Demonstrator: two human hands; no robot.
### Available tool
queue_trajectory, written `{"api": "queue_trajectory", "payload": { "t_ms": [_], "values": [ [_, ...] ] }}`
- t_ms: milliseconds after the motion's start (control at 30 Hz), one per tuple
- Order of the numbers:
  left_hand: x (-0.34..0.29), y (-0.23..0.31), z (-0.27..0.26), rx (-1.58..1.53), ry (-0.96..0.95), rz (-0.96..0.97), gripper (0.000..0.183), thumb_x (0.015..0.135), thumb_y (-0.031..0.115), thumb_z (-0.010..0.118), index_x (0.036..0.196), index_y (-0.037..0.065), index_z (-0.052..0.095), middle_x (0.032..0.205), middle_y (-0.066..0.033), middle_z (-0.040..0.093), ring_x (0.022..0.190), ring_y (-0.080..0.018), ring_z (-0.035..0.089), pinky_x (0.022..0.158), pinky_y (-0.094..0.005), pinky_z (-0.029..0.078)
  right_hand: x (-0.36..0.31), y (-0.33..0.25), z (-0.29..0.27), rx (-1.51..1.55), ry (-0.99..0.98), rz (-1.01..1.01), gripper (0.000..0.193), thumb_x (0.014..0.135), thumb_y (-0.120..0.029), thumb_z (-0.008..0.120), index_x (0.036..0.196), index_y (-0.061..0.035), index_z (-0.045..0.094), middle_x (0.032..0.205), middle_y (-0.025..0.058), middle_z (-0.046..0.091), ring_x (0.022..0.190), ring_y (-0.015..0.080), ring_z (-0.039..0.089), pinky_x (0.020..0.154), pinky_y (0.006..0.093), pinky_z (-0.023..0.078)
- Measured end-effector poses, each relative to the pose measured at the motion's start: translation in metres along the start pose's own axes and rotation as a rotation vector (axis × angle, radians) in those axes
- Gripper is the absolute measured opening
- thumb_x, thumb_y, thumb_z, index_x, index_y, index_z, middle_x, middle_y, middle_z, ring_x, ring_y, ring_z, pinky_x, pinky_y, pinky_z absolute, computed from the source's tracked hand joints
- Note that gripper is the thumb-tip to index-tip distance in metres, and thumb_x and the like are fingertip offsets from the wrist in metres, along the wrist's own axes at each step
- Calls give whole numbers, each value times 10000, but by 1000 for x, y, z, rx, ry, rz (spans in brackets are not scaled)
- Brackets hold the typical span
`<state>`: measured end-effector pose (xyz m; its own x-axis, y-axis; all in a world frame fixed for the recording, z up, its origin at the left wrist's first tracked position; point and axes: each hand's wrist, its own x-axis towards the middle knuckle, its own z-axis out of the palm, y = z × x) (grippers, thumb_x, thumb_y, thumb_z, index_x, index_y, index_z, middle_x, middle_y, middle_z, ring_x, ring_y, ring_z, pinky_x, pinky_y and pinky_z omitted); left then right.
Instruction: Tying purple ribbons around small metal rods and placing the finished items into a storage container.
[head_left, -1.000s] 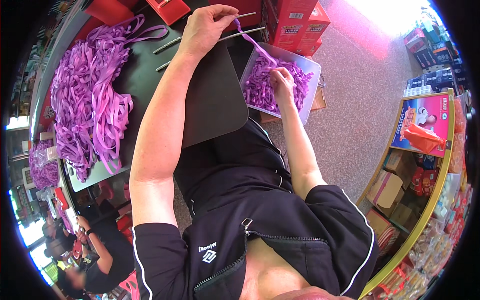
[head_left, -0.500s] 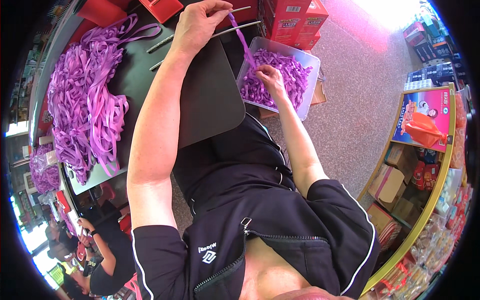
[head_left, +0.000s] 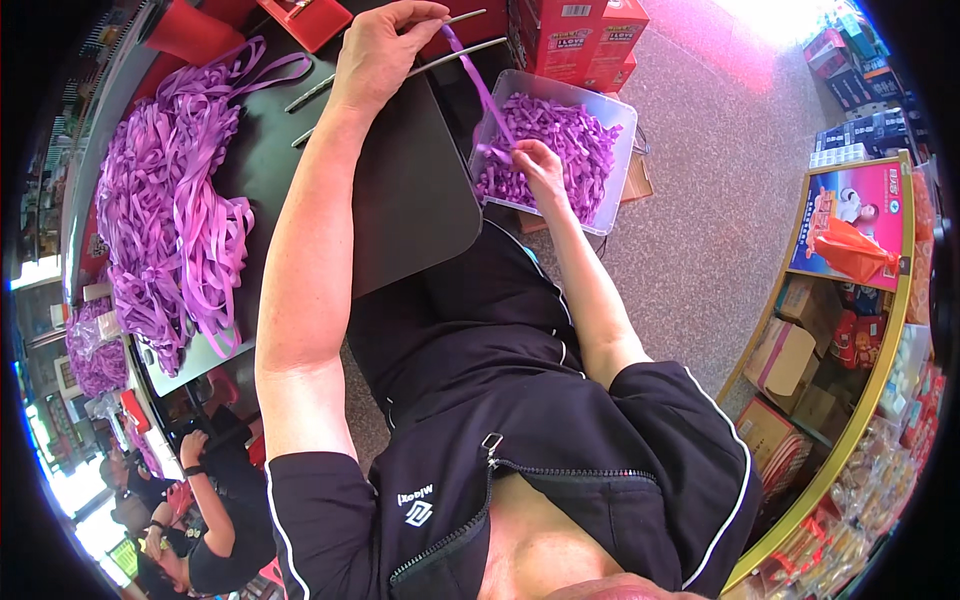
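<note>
A narrow purple ribbon (head_left: 470, 68) stretches at a slant between my two hands. My left hand (head_left: 380, 52) pinches its upper end beside a thin metal rod (head_left: 467, 16), fingers closed. A second rod (head_left: 460, 58) runs below that one, and both jut past the edge of the dark table (head_left: 410, 200). Over a clear plastic bin (head_left: 622, 170), my right hand (head_left: 540, 165) closes its fingertips on the ribbon's lower part, with a short tail showing beside them. Many short purple ribbon pieces (head_left: 565, 135) fill the bin.
A large heap of purple ribbon loops (head_left: 165, 200) lies on the table's left. Red boxes (head_left: 575, 40) stand behind the bin, and a red container (head_left: 190, 30) sits at the far left. On the right is a gold-edged display case (head_left: 850, 425). Another person (head_left: 225, 510) sits at lower left.
The ribbon's tail now shows at my right fingertips, left of them. The whole view has shifted slightly. The person at lower left has moved their arms.
</note>
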<state>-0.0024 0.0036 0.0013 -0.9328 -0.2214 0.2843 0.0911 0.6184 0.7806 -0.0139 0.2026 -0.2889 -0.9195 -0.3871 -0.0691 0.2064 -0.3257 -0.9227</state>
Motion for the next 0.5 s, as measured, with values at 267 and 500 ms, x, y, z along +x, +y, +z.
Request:
{"api": "queue_trajectory", "payload": {
  "t_ms": [267,500],
  "values": [
    [0,-8,-1,-52,-2,53,195,875,137,648,1039,45,700,954,-9,697,905,-61,609,838,-206,448,0,-9,27,-576,266,127,262,772,-227,630,929,-22,676,692,73,649,657,153,630,612,295,489],
    [1,-8,0,-28,6,58,195,872,135,652,1037,43,701,957,-13,699,913,-64,611,845,-209,449,2,6,18,104,137,376,216,801,-181,716,964,-41,696,646,-43,571,467,50,436,413,221,288]
  ]
}}
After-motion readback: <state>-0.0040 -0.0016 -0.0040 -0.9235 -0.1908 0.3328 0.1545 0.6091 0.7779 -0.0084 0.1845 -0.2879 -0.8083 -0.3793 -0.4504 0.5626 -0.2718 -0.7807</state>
